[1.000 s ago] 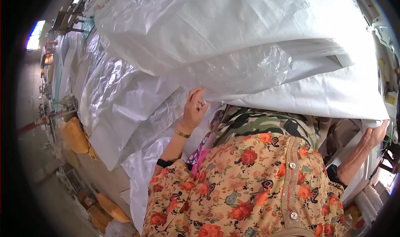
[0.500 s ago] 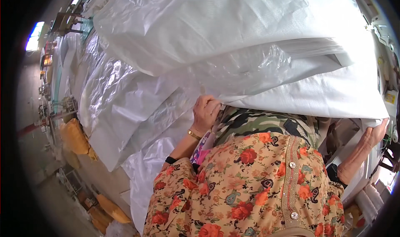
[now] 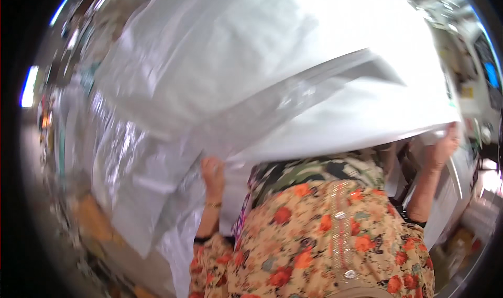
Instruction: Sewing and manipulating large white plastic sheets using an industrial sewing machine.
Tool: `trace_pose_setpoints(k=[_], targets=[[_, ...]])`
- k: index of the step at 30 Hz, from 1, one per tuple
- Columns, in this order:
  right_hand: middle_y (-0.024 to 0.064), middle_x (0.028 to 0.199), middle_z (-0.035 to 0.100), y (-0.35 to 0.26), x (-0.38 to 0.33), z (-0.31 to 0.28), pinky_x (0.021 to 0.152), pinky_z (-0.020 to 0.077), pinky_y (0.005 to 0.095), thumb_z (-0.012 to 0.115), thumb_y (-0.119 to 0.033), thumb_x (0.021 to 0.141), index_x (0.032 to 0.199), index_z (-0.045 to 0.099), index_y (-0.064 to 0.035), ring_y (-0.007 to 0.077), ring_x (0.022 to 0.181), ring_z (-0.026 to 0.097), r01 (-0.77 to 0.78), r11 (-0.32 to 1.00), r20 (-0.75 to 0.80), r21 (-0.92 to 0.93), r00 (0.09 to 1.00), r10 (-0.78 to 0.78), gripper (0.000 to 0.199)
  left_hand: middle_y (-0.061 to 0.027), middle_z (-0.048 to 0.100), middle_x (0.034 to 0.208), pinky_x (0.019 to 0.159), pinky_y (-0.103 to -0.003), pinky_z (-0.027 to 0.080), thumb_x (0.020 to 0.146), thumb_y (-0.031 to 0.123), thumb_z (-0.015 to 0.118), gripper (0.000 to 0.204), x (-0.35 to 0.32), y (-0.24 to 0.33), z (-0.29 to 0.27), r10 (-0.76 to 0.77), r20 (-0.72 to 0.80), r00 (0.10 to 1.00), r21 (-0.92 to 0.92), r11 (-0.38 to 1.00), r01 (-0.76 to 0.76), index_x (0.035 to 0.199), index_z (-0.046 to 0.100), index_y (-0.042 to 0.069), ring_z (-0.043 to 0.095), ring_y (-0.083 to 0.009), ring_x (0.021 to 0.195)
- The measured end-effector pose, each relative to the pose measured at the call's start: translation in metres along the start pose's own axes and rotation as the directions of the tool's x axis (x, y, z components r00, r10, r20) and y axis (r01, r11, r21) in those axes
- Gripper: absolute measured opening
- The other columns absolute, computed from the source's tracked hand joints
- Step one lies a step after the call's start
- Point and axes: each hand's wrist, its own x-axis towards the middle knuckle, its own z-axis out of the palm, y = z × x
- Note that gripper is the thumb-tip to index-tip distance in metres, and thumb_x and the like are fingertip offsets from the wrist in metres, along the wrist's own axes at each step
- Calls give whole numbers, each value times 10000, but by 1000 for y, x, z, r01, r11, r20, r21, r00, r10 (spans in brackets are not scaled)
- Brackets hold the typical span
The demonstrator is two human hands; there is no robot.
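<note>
A large white woven plastic sheet (image 3: 335,109) spreads in front of me, its near edge stretched between my hands. My left hand (image 3: 212,173) is closed on that edge at its left end, the fingers blurred by motion. Out at the right, my right hand (image 3: 446,143) pinches the sheet's right corner. A strip of clear plastic film (image 3: 293,91) lies across the white sheet in a slanting band. More shiny translucent film (image 3: 126,146) hangs in folds to the left of my left hand.
Yellow-brown bundles (image 3: 94,217) lie low on the left, beside the hanging film. Machine parts and other gear line the right side, with a small lit blue screen (image 3: 491,75) at the far right. A bright window (image 3: 30,87) shows at the left.
Both hands have shifted left in the view, the right one also upward and the left one lower. The white sheet's near edge is now pulled wider and the whole view has turned and blurred.
</note>
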Motion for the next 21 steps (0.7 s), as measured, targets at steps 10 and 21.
trace_pose_setpoints(k=[10,21], targets=[[156,839,662,-148,-19,-57,900,458,413,664,-566,818,835,672,9,319,858,615,301,670,601,679,297,-742,576,-145,704,876,718,-467,508,824,113,551,173,61,-104,-87,-154,577,802,623,718,-310,800,711,51,652,-366,806],[160,806,650,-208,82,-94,707,513,413,650,-304,911,897,650,-9,331,800,641,286,363,-112,887,895,-432,295,-164,690,1032,792,-307,533,984,37,490,256,186,271,42,543,446,712,-485,815,-317,1200,596,-49,679,-197,910]])
